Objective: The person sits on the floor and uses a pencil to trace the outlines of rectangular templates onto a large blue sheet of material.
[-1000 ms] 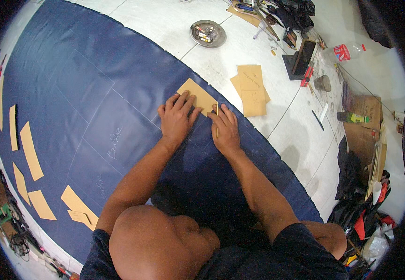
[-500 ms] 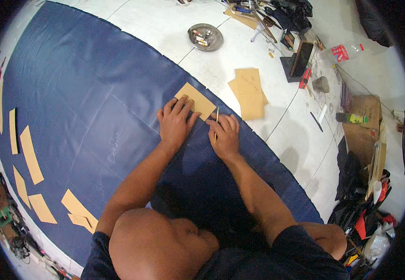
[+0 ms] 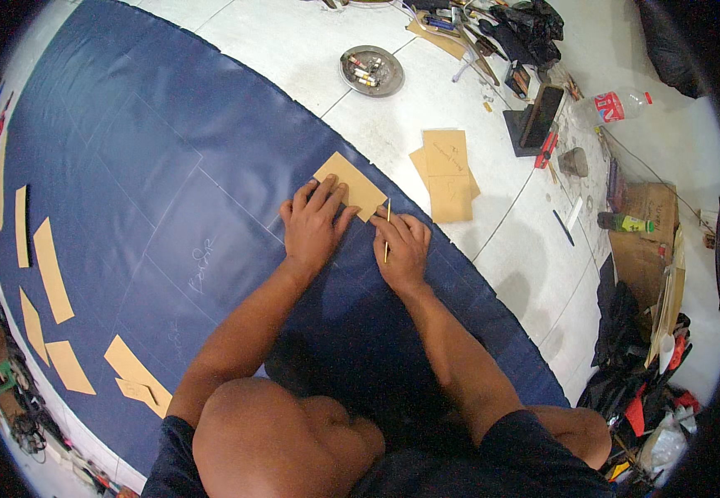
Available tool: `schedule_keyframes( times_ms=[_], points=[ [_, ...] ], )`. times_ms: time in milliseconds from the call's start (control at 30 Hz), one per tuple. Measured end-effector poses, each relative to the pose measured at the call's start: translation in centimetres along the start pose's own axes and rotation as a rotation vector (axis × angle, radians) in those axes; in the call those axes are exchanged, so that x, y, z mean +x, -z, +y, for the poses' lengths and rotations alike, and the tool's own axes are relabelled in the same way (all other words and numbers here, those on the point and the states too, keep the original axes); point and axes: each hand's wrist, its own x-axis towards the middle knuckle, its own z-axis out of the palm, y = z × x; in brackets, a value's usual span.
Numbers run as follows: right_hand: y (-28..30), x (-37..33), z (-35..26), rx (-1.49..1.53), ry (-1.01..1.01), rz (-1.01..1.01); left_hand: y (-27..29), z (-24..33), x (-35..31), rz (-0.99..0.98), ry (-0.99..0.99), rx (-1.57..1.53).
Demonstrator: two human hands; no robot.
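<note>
A tan cardboard piece (image 3: 351, 184) lies on a large dark blue sheet (image 3: 235, 133), close to its curved far edge. My left hand (image 3: 314, 224) presses flat on the cardboard piece with its fingers spread, over the near-left part. In my right hand (image 3: 403, 245), a thin yellow pen (image 3: 388, 236) is pinched at the piece's right corner. The fingers hide the pen's writing point. Faint drawn lines and handwriting run across the sheet left of my hands.
More tan pieces (image 3: 53, 270) lie along the sheet's left side. Beyond its far edge, the white tiled floor bears stacked tan cards (image 3: 449, 178), a metal ashtray (image 3: 372, 70), a propped phone (image 3: 542, 114) and a plastic bottle (image 3: 617, 106). Bags and clutter (image 3: 642, 398) line the right.
The whole view has shifted slightly. Both hands, the pen and the cardboard piece keep nearly the same places on the sheet.
</note>
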Motion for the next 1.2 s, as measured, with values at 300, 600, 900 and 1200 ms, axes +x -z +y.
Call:
schedule_keyframes(
  times_ms=[300, 600, 900, 1200],
  points=[
    [0.0, 0.0, -0.1, -0.025, -0.017, -0.044, -0.6, -0.2, 0.1, 0.044, -0.022, 0.036],
    [0.2, 0.2, -0.3, -0.033, -0.008, -0.06, -0.6, -0.1, -0.2, 0.018, 0.012, 0.047],
    [0.3, 0.2, -0.3, -0.055, -0.007, -0.064, 0.0, 0.2, 0.0, 0.027, 0.014, 0.028],
    [1.4, 2.3, 1.4, 0.315, -0.25, 0.072, -0.2, 0.2, 0.0, 0.032, 0.017, 0.032]
  ],
)
